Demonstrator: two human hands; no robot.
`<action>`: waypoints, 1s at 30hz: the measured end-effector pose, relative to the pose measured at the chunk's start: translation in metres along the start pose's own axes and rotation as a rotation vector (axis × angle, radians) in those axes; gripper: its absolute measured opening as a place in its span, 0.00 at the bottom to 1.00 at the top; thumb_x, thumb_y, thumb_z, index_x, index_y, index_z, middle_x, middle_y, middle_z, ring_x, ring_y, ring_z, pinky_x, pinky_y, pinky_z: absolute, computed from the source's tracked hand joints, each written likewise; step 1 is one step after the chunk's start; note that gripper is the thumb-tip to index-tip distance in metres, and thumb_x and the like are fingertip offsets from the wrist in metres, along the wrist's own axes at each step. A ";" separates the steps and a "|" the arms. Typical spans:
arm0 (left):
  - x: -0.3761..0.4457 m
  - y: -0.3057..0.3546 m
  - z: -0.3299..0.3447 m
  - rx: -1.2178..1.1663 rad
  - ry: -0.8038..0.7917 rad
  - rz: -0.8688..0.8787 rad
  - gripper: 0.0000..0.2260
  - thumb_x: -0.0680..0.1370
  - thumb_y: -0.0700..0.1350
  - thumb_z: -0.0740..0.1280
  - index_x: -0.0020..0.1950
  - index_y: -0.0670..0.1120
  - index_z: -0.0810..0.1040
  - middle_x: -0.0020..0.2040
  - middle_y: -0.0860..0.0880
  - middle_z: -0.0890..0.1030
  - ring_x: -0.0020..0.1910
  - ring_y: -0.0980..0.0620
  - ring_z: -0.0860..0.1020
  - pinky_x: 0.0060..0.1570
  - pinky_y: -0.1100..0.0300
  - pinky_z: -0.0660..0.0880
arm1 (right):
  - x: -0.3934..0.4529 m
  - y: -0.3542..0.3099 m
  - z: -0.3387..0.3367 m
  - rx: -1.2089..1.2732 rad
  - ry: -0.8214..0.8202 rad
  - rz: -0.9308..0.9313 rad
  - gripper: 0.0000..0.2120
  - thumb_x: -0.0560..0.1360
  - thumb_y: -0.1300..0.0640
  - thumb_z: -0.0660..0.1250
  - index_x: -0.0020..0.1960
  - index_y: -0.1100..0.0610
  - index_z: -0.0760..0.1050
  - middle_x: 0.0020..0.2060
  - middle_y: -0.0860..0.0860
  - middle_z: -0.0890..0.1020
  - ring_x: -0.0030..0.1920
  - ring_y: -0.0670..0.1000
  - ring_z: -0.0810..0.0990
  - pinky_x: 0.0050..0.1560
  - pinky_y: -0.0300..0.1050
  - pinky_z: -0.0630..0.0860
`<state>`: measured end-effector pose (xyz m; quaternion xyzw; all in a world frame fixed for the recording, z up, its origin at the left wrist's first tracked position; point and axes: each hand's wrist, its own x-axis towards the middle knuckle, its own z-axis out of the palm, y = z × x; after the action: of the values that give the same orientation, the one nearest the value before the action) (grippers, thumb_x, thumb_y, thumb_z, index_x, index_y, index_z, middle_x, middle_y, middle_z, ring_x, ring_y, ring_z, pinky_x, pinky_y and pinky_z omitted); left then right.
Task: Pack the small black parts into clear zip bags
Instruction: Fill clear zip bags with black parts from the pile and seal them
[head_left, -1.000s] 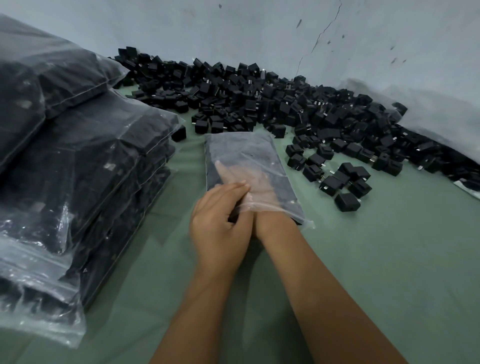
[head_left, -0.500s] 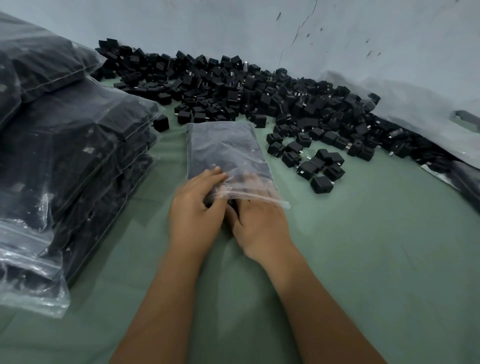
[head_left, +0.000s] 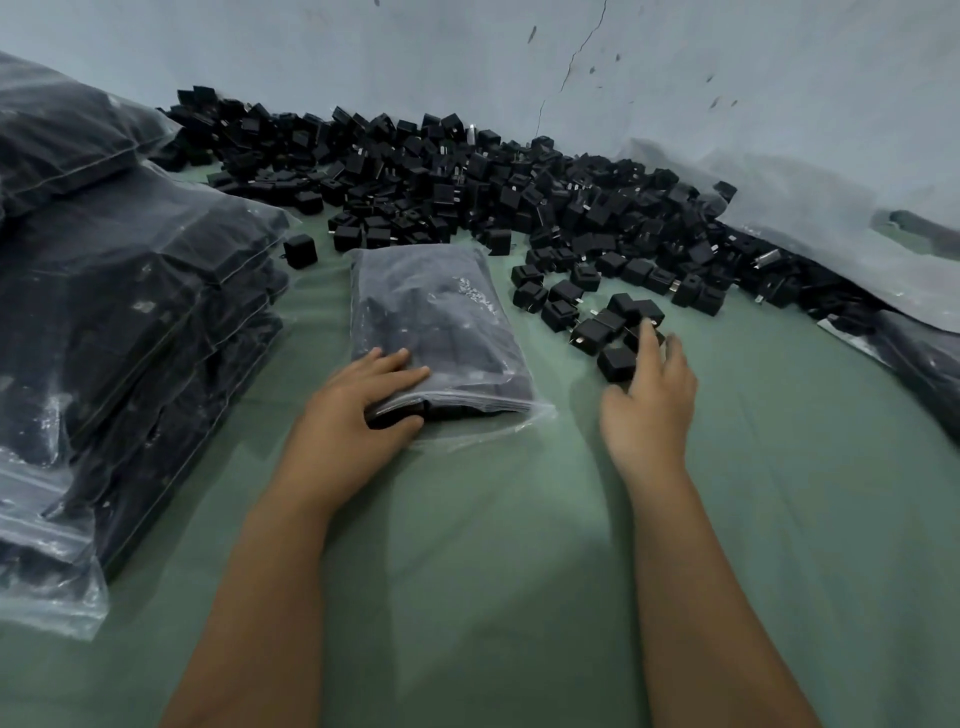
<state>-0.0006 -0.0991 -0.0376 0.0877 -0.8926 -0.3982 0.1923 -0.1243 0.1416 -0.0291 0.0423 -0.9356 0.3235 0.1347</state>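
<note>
The zip bag (head_left: 434, 332) was my landmark. It lay flat on the green table (head_left: 519, 545), long axis running away from me toward the wall, its open mouth at the end nearest me. My left hand (head_left: 358, 410) rested on the near left corner of that bag, fingers spread straight over the top face and thumb tucked against the mouth edge, pinning the bag more than gripping it.

Right of the bag, and about level with its near half, sat a loose cluster of small black parts (head_left: 608, 332), the near fringe of the big heap (head_left: 467, 176) banked along the wall beyond the bag's far end. My right hand (head_left: 649, 400) was out over that cluster, clearly the nearer hand to it; the fingers were blurred but looked loose and extended, the tips at the closest cubes, nothing yet held so far as I could tell.

I judged the coming move to be a short sideways carry: pick from the cluster, then sweep left to the mouth at the bag's near end.

The bag looked filmy and grey-clear, already well filled with dark blocks. The parts were matte black cubes, some showing short metal prongs. Left of the bag stood a stack of filled bags (head_left: 130, 322).
</note>
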 end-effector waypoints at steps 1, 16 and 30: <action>0.001 0.000 0.001 0.017 0.007 0.003 0.24 0.72 0.43 0.76 0.65 0.59 0.77 0.71 0.60 0.71 0.74 0.60 0.62 0.75 0.52 0.59 | 0.004 0.005 0.000 -0.028 -0.062 0.045 0.31 0.75 0.63 0.59 0.77 0.52 0.57 0.73 0.55 0.64 0.71 0.57 0.61 0.72 0.53 0.59; 0.015 -0.002 0.004 0.078 -0.159 -0.076 0.26 0.76 0.47 0.71 0.66 0.70 0.67 0.80 0.54 0.49 0.79 0.51 0.47 0.77 0.48 0.51 | -0.002 0.004 0.006 0.302 -0.002 0.101 0.08 0.70 0.57 0.69 0.46 0.45 0.76 0.46 0.45 0.81 0.51 0.48 0.78 0.55 0.49 0.76; 0.024 -0.003 0.016 0.192 -0.001 -0.082 0.22 0.78 0.54 0.67 0.71 0.62 0.70 0.80 0.56 0.54 0.79 0.54 0.48 0.75 0.50 0.54 | -0.004 0.002 0.004 0.459 -0.032 0.066 0.13 0.72 0.65 0.68 0.40 0.46 0.76 0.38 0.42 0.80 0.37 0.36 0.77 0.36 0.27 0.71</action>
<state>-0.0291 -0.0979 -0.0434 0.1422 -0.9224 -0.3184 0.1660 -0.1220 0.1405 -0.0337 0.0465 -0.8404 0.5314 0.0960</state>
